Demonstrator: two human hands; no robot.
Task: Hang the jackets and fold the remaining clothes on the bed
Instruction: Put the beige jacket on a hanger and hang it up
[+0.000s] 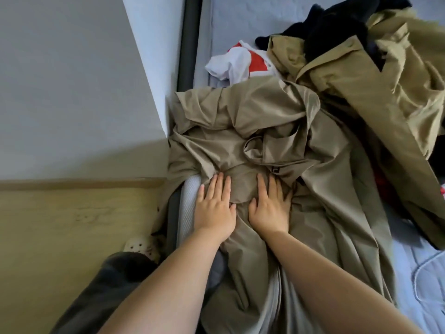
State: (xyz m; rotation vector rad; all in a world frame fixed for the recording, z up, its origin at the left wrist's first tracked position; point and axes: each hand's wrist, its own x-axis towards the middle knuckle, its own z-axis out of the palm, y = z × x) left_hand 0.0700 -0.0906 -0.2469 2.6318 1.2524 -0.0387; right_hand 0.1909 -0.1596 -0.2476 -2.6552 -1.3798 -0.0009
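Overlapping khaki jacket [240, 121]: perhaps another coat [397, 88].

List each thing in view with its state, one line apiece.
near khaki jacket, unfolded, rumpled, draped over the edge of the bed
left hand, flat, fingers straight, pressing the near khaki jacket
right hand, flat, pressing the same jacket
far khaki coat, unfolded, heaped
black garment, bunched on the far khaki coat
red and white garment, crumpled, partly covered by khaki cloth
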